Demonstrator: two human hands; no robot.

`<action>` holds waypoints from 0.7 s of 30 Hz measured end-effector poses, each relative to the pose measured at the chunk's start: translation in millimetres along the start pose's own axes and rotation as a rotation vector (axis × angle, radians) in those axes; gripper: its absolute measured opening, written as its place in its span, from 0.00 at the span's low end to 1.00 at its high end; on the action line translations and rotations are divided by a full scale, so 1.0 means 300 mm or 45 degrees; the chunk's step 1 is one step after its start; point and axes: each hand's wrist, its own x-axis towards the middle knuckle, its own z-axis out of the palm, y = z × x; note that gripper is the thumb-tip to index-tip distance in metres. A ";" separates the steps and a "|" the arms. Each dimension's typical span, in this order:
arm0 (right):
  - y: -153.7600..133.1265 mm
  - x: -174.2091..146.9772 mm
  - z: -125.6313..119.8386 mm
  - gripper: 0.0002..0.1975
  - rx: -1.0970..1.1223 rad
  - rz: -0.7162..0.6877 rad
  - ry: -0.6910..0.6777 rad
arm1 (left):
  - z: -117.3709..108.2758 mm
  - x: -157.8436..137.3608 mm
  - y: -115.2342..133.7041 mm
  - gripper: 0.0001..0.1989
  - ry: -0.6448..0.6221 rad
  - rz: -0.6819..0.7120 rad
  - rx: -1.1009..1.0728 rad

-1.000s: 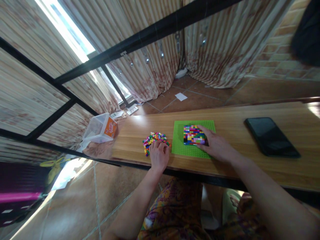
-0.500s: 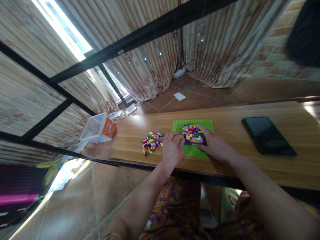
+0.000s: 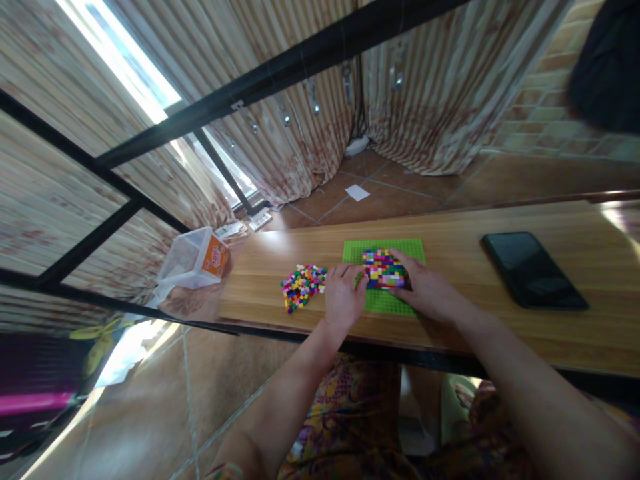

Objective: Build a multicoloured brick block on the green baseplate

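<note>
On the green baseplate (image 3: 355, 248) lies a block of many-coloured toy bricks (image 3: 383, 268), stacked tightly together. My right hand (image 3: 431, 292) grips the block's right side, fingers at its far edge and thumb at the near edge. At the block's left edge is my left hand (image 3: 344, 295), its fingertips pinched together; anything between them is too small to make out. Just left of that hand a heap of loose small bricks (image 3: 301, 288) is spread on the wooden table.
A black phone (image 3: 534, 272) rests on the wooden table (image 3: 460, 233) to the right. Beyond the table's left end stands a clear plastic tub (image 3: 187, 259) with an orange label. Black metal bars (image 3: 280, 70) cross in front of striped curtains.
The view has shifted slightly. Both hands keep their places at the brick block, with only slight finger movement in the left.
</note>
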 end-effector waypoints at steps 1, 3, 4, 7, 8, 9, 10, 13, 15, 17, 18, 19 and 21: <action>-0.002 0.000 -0.002 0.40 -0.005 0.010 -0.008 | -0.001 -0.001 -0.004 0.06 -0.009 -0.038 -0.050; -0.006 0.000 -0.006 0.40 -0.010 0.016 -0.020 | -0.003 -0.002 -0.012 0.07 -0.029 -0.130 -0.156; -0.008 0.001 -0.008 0.40 -0.013 0.014 -0.024 | -0.003 -0.002 -0.017 0.08 -0.037 -0.179 -0.207; -0.011 0.002 -0.012 0.40 -0.017 0.022 -0.038 | -0.002 0.003 -0.022 0.09 -0.056 -0.297 -0.340; -0.012 0.002 -0.013 0.40 -0.018 0.027 -0.040 | -0.001 0.006 -0.020 0.09 -0.059 -0.327 -0.380; -0.012 0.002 -0.013 0.40 -0.017 0.030 -0.041 | 0.000 0.010 -0.015 0.08 -0.058 -0.352 -0.414; -0.012 0.002 -0.013 0.40 -0.015 0.031 -0.042 | 0.001 0.015 -0.010 0.08 -0.055 -0.371 -0.440; -0.013 0.002 -0.013 0.40 -0.007 0.029 -0.045 | 0.003 0.029 0.009 0.09 -0.050 -0.409 -0.484; -0.012 0.002 -0.013 0.40 0.002 0.026 -0.048 | 0.007 0.037 0.016 0.10 -0.063 -0.449 -0.505; -0.011 0.002 -0.013 0.40 0.006 0.026 -0.047 | 0.016 0.042 0.013 0.10 -0.086 -0.531 -0.569; -0.011 0.002 -0.012 0.40 0.009 0.028 -0.046 | 0.022 0.044 0.009 0.09 -0.095 -0.583 -0.619; -0.010 0.002 -0.011 0.40 0.012 0.029 -0.045 | 0.029 0.046 0.004 0.09 -0.099 -0.640 -0.679; -0.008 0.002 -0.009 0.41 0.017 0.026 -0.044 | 0.041 0.049 -0.005 0.08 -0.095 -0.758 -0.807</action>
